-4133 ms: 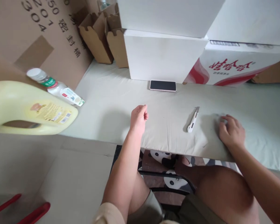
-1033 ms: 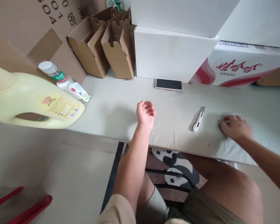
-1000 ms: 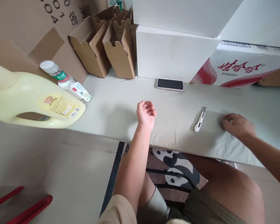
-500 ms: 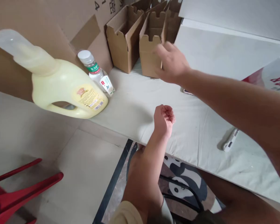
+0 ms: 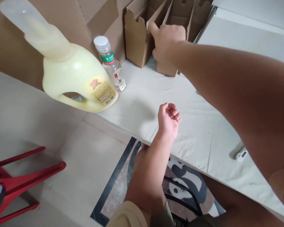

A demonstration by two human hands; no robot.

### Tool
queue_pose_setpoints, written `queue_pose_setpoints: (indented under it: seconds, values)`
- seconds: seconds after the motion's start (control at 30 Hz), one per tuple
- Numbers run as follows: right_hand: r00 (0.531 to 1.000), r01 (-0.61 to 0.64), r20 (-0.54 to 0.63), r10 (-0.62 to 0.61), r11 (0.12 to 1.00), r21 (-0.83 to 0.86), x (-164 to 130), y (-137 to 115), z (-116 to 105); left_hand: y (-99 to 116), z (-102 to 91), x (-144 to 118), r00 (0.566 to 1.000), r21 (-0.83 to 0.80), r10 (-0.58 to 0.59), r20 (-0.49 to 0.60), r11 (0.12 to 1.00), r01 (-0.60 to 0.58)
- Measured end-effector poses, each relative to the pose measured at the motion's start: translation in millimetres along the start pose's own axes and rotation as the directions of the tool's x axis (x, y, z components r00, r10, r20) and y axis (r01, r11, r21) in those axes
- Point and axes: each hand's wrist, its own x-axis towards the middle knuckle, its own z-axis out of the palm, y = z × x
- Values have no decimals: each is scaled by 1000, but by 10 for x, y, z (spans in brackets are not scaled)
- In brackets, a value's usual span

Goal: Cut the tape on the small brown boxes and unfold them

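While the left hand (image 5: 168, 119) rests loosely curled and empty at the table's (image 5: 203, 126) near edge, the right hand (image 5: 167, 39) at twelve o'clock pinches a folded cardboard box (image 5: 165, 67) by its top flap. It looks light and crushable; better gripped lower.

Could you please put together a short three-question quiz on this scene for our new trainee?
1. True or false: the right hand grips a brown cardboard box.
2. What does the left hand hold: (a) a knife, (b) a bottle, (c) nothing?
3. Which container stands between the yellow jug and the boxes?

Key:
1. True.
2. (c): it rests loosely curled on the white table cover.
3. The clear water bottle.
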Motion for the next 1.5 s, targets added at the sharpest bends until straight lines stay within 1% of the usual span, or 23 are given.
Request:
queue_pose_setpoints:
  seconds: [0.13,0.23,0.37,0.47,0.57,0.63,0.7,0.87,1.07,1.17,1.27,1.33,1.4,1.5]
  values:
    - [996,-85,15,84,995,48,-120,33,-46,-50,-7,-35,1000,-3,-13,13,1000,13]
    - [994,-109,1,109,989,104,-129,28,-83,-42,-13,-56,1000,-17,13,11,1000,-12]
    - [988,-124,-69,139,973,194,-16,-48,-91,-12,-3,-38,998,-57,59,-15,997,-59]
    - [981,-126,-108,159,957,262,143,-92,-83,-28,24,5,999,-62,36,-19,997,-37]
    - [974,-135,-128,185,937,321,274,-85,-84,-55,47,23,1000,-40,6,-8,999,-6]
    - [972,-147,-123,198,930,337,288,-61,-94,-60,48,11,1000,-29,3,-2,1000,-3]
    - [971,-155,-122,206,930,335,221,-31,-113,-56,40,-8,1000,-35,9,-7,999,-10]
    - [974,-124,-140,179,936,330,-200,57,-168,-81,26,-47,1000,-46,6,-17,999,-7]
    - [975,-135,-125,184,935,327,-803,228,-163,-251,82,-54,999,19,-39,36,999,38]
    - [978,-106,-139,155,945,310,-1204,325,-174,-369,136,-39,998,68,-58,36,996,56]
    - [987,-50,-136,90,960,276,-1686,396,-203,-484,190,-19,997,120,-71,33,990,67]
    - [991,-26,-119,57,968,251,-1998,438,-203,-546,217,-4,999,125,-52,11,991,50]
    - [993,-5,-113,33,970,243,-2263,493,-174,-589,232,14,1000,86,1,-28,996,1]
    - [988,30,-154,19,951,307,-2579,618,-105,-619,233,39,993,21,84,-84,996,-83]
